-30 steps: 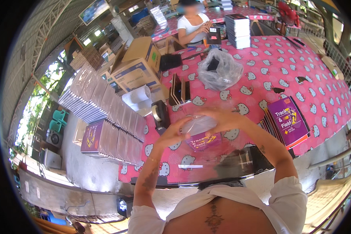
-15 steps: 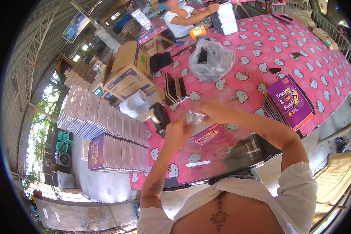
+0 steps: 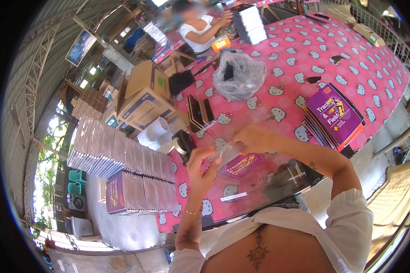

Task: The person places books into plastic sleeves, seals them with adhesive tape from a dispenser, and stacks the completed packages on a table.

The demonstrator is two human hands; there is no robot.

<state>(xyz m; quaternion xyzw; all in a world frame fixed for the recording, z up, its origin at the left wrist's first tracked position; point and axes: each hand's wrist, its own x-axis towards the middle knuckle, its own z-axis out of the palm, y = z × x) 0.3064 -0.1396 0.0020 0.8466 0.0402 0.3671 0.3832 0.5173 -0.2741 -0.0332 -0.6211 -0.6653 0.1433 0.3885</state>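
Note:
A purple spiral notebook [image 3: 242, 165] with yellow lettering lies on a glass-like sheet at the near table edge, under clear plastic. My right hand [image 3: 256, 139] is above its far edge, thumb and fingers pinched on the clear plastic wrapper [image 3: 228, 154]. Left of the notebook, my left hand [image 3: 202, 164] has curled fingers, with thumb and forefinger close together beside the wrapper; what is between them is too small to make out. A black tape dispenser [image 3: 184, 143] stands just beyond my left hand.
Stacks of wrapped notebooks [image 3: 141, 191] line the left side. A stack of purple notebooks [image 3: 335, 113] lies at right. Beyond are a clear plastic bag [image 3: 239, 76], a black-and-brown holder [image 3: 200, 112] and cardboard boxes [image 3: 146, 102]. A person [image 3: 198, 34] works across the pink table [image 3: 291, 73].
My hands have drawn slightly apart. The left one has moved lower and its fingers have loosened from the bunched plastic; the right one stays pinched. The view has shifted a little.

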